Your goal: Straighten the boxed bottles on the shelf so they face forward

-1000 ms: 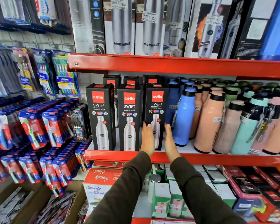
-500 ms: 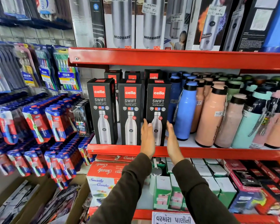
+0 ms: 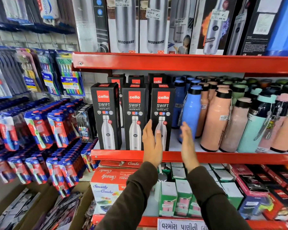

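Three black "cello SWIFT" bottle boxes stand in a row at the front of the red middle shelf (image 3: 116, 154), fronts facing me: left box (image 3: 105, 117), middle box (image 3: 134, 117), right box (image 3: 163, 113). More of the same boxes (image 3: 157, 79) stand behind them. My left hand (image 3: 152, 143) is flat, with the thumb on the lower front of the right box and the palm at its left edge. My right hand (image 3: 188, 145) is held flat and upright just right of that box, a little apart from it and slightly blurred.
Loose blue (image 3: 190, 112), peach (image 3: 214, 120) and mint (image 3: 254, 123) bottles crowd the shelf right of the boxes. Tall Modware boxes (image 3: 125, 25) fill the shelf above. Toothbrush packs (image 3: 40, 130) hang at the left. Combo boxes (image 3: 110, 185) and small green cartons (image 3: 167, 198) sit below.
Both hands were pressed against the two sides of the right box; now the right hand has come away to the right. The view has shifted slightly upward.
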